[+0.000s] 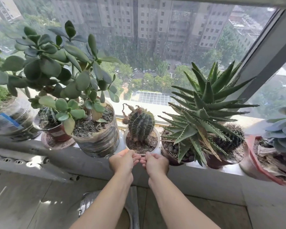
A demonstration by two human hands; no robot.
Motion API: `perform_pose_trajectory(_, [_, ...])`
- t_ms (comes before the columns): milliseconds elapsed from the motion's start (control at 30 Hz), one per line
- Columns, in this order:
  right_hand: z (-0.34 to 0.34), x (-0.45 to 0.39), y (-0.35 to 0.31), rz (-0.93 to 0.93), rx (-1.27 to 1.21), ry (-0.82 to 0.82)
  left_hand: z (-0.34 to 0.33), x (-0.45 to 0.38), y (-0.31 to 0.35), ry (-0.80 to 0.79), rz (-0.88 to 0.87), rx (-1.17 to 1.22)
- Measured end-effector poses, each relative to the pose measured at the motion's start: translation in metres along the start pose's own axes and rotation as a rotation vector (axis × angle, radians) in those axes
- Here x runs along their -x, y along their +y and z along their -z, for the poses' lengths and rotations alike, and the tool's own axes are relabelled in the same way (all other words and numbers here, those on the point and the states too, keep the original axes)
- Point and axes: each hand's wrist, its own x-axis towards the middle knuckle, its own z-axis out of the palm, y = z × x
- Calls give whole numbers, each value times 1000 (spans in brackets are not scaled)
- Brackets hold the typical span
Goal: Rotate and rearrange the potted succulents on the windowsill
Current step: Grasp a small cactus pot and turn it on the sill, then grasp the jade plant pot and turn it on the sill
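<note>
While both hands, left hand point(122, 160) and right hand point(155, 162), pinch the cactus pot point(141, 148) at the windowsill's point(221, 167) front edge, we judge rearranging barely begun.

I have both bare forearms reaching forward and up from the bottom edge, nearly parallel and drawing closer toward the wrists. My left hand point(121, 161) and right hand point(156, 162) sit side by side, backs facing up, fingers curled inward and forward, the knuckles of the two almost touching in the middle. The fingertips of both hands are tucked out of sight beneath the palms.
</note>
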Motion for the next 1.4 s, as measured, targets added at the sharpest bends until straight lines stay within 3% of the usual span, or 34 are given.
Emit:
perform_pose_trajectory(333, [1,-2,8,8,-43,-2,3,-3,-8,-54,8,61])
perform_pose_trajectory(533, [-6,22,23,-175,-112,-125,38,1,-9,-118,-31,-32])
perform_pose_trajectory(633, [-19,43,25,-66,10,-251,82,-4,-1,-26,-120,-164])
perform_pose_trajectory(733, [-39,60,16,161,230,-332,123,-15,20,100,-281,-216])
perform_pose_trajectory(800, [-55,72,7,341,330,-402,140,-21,35,91,-394,-328])
perform_pose_trajectory(900, [-79,83,0,541,426,-399,146,-23,56,-47,-565,-521])
perform_pose_trajectory(1233, [-122,90,0,584,366,-150,157,-36,71,-220,-641,-445])
perform_pose_trajectory(1400, [-124,87,2,611,371,-122,158,-40,68,-222,-663,-463])
